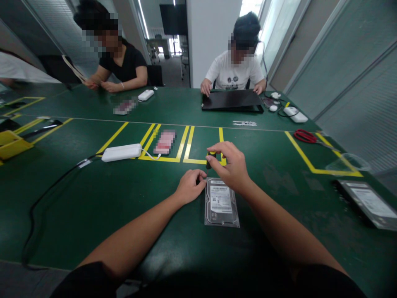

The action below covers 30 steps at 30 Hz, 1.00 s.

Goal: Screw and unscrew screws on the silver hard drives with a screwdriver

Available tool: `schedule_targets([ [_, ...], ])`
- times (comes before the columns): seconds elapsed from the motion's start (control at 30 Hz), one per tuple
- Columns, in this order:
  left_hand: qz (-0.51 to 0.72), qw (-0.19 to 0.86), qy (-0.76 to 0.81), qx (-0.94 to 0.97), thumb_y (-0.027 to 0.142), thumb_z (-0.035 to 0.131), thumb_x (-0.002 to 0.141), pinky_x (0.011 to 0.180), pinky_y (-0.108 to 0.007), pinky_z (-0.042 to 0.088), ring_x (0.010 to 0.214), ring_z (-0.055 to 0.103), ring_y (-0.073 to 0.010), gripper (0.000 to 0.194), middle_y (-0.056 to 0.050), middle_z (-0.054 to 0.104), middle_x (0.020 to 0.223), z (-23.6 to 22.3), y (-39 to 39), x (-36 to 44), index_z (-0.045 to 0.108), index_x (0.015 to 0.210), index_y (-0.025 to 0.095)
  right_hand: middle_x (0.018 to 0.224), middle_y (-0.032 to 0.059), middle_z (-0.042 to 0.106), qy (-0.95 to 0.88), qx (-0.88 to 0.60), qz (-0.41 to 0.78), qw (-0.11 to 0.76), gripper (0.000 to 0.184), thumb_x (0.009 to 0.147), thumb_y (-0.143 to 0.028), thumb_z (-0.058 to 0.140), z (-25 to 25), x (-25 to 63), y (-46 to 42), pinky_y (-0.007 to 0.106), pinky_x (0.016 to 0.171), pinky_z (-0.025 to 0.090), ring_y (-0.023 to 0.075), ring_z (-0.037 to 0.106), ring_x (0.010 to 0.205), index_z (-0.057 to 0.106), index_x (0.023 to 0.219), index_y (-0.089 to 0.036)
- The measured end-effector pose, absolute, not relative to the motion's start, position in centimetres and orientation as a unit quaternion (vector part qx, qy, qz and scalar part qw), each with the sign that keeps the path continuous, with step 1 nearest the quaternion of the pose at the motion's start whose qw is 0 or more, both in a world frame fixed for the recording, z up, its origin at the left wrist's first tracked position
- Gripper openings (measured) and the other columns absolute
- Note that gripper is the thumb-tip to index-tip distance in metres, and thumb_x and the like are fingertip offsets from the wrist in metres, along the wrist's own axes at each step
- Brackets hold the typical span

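Observation:
A hard drive (221, 203) with a silver case and a white label lies flat on the green table in front of me. My left hand (191, 185) is at its upper left corner, fingers curled and thumb and fingertips pinched against the edge. Above the drive's far end, my right hand (228, 164) grips a short screwdriver (209, 160) with a black and yellow handle, held upright between thumb and fingers. Whether its tip touches the drive, I cannot tell.
A second hard drive (372, 203) lies at the right, below red-handled scissors (305, 136) and a clear round lid (349, 163). On the left are a white power strip (121, 152) and a phone (165, 142). Across the table, one person handles a black panel (232, 100); another sits left.

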<state>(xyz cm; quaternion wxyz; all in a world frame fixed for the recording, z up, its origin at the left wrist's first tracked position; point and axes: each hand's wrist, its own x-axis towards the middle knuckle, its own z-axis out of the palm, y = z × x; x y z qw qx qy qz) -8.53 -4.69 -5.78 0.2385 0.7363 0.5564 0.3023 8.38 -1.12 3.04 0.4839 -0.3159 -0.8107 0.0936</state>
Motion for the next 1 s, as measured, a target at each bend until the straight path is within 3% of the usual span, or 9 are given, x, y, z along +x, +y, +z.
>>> schedule_targets([
  [0.37, 0.307, 0.24, 0.553, 0.737, 0.02, 0.058, 0.083, 0.075, -0.032, 0.043, 0.081, 0.057, -0.0194, 0.011, 0.0, 0.065, 0.08, -6.06, -4.64, -8.6, 0.061, 0.093, 0.019, 0.097, 0.0036, 0.073, -0.807, -0.319, 0.091, 0.489, 0.019, 0.085, -0.019, 0.056, 3.22, 8.35, -1.39, 0.034, 0.071, 0.048, 0.0184, 0.064, 0.087, 0.066, 0.101, -0.022],
  [1.0, 0.311, 0.239, 0.549, 0.738, 0.021, 0.058, 0.083, 0.074, -0.031, 0.043, 0.08, 0.055, -0.0186, 0.009, 0.0, 0.064, 0.08, -6.25, -4.6, -8.64, 0.059, 0.092, 0.02, 0.101, 0.0039, 0.073, -0.816, -0.302, 0.113, 0.479, 0.02, 0.088, -0.02, 0.055, 3.47, 8.48, -1.6, 0.037, 0.085, 0.05, 0.0177, 0.064, 0.094, 0.067, 0.104, -0.022],
])
